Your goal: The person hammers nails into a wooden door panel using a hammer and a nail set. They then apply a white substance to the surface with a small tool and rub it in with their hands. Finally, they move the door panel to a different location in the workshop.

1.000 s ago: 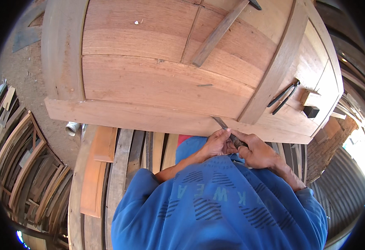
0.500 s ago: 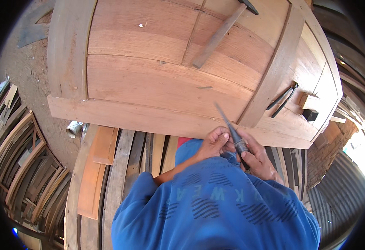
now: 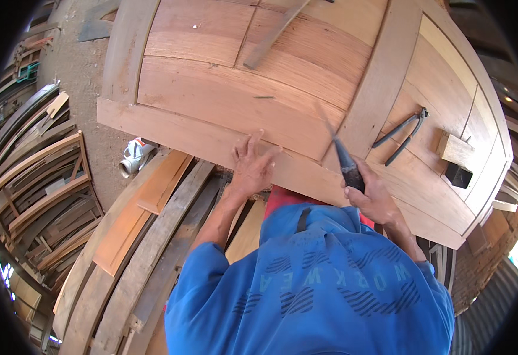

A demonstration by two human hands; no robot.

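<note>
Panel [image 3: 194,94] beneath fingers of left hand [image 3: 252,167]; on it, beyond fingers, sliver [image 3: 264,97], then hammer handle [image 3: 275,35]. Tool [image 3: 346,161] in fingers of right hand [image 3: 374,195]; right of these, pincers [image 3: 420,116], farther block [image 3: 455,149]. Boards [image 3: 152,254] left of left fingers.

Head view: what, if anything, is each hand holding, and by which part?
The right hand grips a pointed tool by its dark handle; the left hand, open over the wooden panel, holds nothing.

The large panel [image 3: 200,89] is smooth wood. The pincers [image 3: 410,138] look like dark metal, the blue top [image 3: 330,307] matt cloth.
</note>
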